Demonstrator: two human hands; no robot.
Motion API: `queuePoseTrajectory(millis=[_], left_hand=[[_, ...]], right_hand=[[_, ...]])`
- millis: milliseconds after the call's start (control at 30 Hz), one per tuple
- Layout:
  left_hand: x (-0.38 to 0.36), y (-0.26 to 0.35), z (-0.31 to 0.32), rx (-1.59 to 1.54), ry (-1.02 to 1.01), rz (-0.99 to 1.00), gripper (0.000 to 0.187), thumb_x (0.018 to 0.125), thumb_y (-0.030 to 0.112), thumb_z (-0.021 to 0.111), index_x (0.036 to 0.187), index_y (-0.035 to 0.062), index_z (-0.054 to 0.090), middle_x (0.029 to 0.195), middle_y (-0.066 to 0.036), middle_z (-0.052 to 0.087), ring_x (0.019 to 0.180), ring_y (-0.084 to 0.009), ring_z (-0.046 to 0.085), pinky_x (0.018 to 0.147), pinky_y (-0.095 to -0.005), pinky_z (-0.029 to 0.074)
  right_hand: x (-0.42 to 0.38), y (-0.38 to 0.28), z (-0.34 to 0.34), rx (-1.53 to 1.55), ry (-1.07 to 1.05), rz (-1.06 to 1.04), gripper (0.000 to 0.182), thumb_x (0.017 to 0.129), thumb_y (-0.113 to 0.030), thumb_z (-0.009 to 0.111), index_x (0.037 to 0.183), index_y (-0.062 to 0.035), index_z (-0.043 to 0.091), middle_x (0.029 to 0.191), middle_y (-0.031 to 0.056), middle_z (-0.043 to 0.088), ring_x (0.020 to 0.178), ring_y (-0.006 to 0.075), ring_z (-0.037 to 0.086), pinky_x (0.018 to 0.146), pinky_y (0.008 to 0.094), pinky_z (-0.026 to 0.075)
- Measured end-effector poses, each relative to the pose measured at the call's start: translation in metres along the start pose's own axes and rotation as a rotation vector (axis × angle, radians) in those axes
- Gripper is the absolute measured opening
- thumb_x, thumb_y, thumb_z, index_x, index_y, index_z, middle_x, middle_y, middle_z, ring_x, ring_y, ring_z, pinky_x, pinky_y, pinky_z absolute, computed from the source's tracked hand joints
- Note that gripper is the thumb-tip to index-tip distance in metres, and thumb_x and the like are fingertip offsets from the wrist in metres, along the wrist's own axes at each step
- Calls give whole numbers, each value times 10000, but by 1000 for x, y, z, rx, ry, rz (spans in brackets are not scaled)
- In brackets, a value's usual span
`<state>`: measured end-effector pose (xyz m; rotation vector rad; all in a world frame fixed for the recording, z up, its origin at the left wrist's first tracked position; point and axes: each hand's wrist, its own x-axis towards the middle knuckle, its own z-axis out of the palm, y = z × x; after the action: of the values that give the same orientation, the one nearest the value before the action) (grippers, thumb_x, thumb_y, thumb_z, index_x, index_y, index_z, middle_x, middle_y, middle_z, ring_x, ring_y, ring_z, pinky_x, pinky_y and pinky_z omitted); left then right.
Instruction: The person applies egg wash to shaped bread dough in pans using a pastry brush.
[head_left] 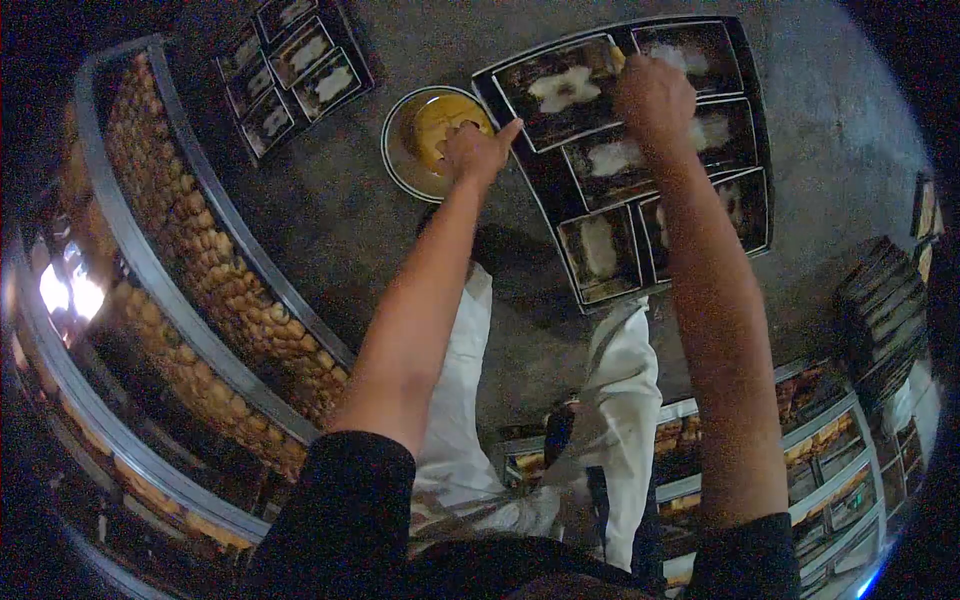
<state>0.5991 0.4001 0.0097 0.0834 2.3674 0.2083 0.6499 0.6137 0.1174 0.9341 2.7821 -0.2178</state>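
Hands over floor: my left hand (pixel 478 150) dips into the bowl (pixel 405 150), its fingers curled down into the yellow stuff (pixel 436 118) inside with the thumb pointing off toward the tray; I cannot tell whether it has hold of anything. The bowl sits on the grey floor (pixel 330 230), just left of the tray (pixel 548 178) and touching or nearly touching its near corner. My right hand (pixel 655 95) is bunched into a loose fist over the top of the tray, between its two upper tins (pixel 563 88); what it grips, if anything, is hidden beneath the knuckles. The tray holds several dark rectangular tins, each with a pale patch in the bottom. A second set of tins (pixel 293 60) lies on the floor well to the left of the bowl. Racks (pixel 190 260) packed with small golden pieces curve along my left side, and more racks (pixel 820 440) stand at lower right. White cloth (pixel 625 400) hangs below my forearms.
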Motion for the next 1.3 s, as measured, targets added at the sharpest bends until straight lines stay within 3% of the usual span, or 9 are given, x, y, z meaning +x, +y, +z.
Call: queuePoseTrajectory(millis=[133,267,500,600,733,767,867,1100,1300], left_hand=[[0,1,6,17,43,-53,836,665,695,568,1151,17,533,1249,-180,461,1191,-379,379,950,-516,329],[-2,6,-3,2,-20,-81,828,666,694,568,1146,21,535,1245,-165,466,1196,-363,377,948,-494,337],[-8,7,-7,10,-4,-69,816,672,679,579,1152,21,531,1242,-162,468,1188,-347,398,943,-468,357],[-6,7,-5,-3,-17,-84,810,688,666,575,1161,11,520,1244,-171,463,1186,-350,404,945,-475,359],[-12,8,-14,32,-17,-46,781,725,638,558,1173,1,502,1238,-188,463,1198,-362,391,957,-486,349],[-16,3,-3,52,198,56,718,759,590,550,1162,-3,502,1220,-209,469,1170,-387,403,944,-497,352],[-7,-23,5,-177,136,153,655,792,538,531,1147,-11,501,1192,-227,477,1125,-409,421,911,-516,361],[-8,-169,58,-284,310,416,395,807,344,547,1031,19,556,1022,-207,548,962,-392,509,861,-454,406],[11,-323,80,-5,-99,271,402,795,305,550,1068,10,547,1125,-213,547,1068,-369,503,873,-441,425]], right_hand=[[-35,-25,36,114,-17,-276,187,793,-164,490,811,-33,623,740,139,634,713,327,641,622,415,524],[-61,-42,12,63,-324,-319,158,772,-158,517,834,-55,620,755,143,636,724,327,638,648,423,523],[-31,-13,9,-48,-155,-128,155,727,-159,556,773,-40,645,795,181,640,773,330,640,667,433,521],[-35,-32,5,58,-313,-331,169,722,-156,548,749,-26,652,809,198,644,783,334,644,682,429,524],[-39,-45,-10,37,-259,-69,195,744,-173,540,723,-13,650,830,224,636,802,377,628,697,432,517],[-45,-41,-7,19,-166,-77,207,778,-196,531,754,-23,643,786,206,637,773,388,625,654,441,514],[-68,-50,-21,42,-101,83,217,808,-235,532,798,-41,629,729,193,627,736,373,624,610,446,503],[-136,-132,15,299,-305,-83,192,831,-213,533,777,-35,582,661,184,598,735,352,614,642,457,490],[-105,-184,172,103,-539,-49,218,849,-206,487,885,-36,620,903,183,632,792,371,617,706,468,495]])
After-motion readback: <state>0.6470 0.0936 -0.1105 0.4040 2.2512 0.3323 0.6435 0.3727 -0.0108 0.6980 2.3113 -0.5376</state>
